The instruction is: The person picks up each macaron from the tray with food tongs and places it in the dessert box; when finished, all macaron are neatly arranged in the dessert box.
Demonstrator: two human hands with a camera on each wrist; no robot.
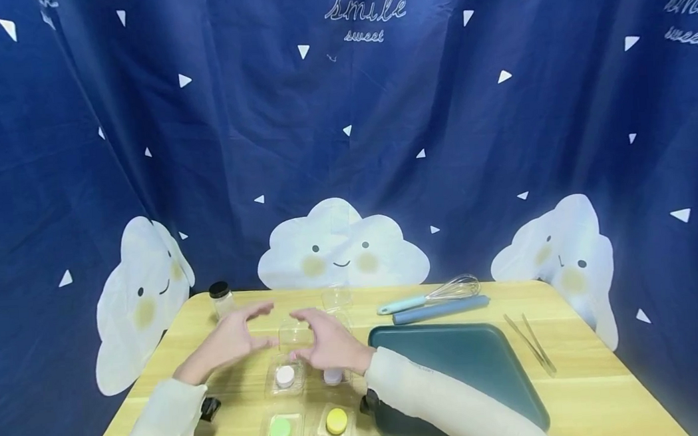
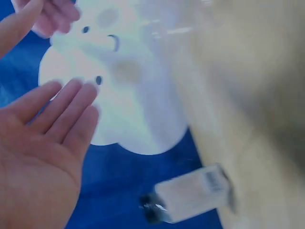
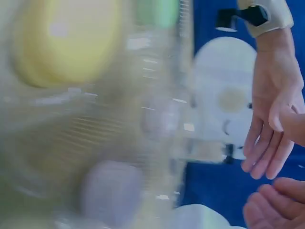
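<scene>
My left hand (image 1: 230, 342) is held above the table with its fingers spread and nothing in it; the left wrist view shows its bare palm (image 2: 38, 157). Facing it is my right hand (image 1: 331, 342), also bare and relaxed, over the clear plastic boxes. Below the hands, a white macaron (image 1: 285, 376) and a purple macaron (image 1: 333, 378) sit in clear boxes. Nearer the front are a green macaron (image 1: 280, 432) and a yellow macaron (image 1: 336, 421), each in its own clear box. Clear plastic pieces (image 1: 295, 334) stand behind, partly hidden by the right hand.
A black-lidded jar (image 1: 222, 300) stands at the back left. To the right lie a dark green tray (image 1: 453, 351), a whisk (image 1: 432, 296), a blue rolling pin (image 1: 440, 310) and metal tongs (image 1: 531, 345). A blue curtain (image 1: 342, 112) hangs behind the table.
</scene>
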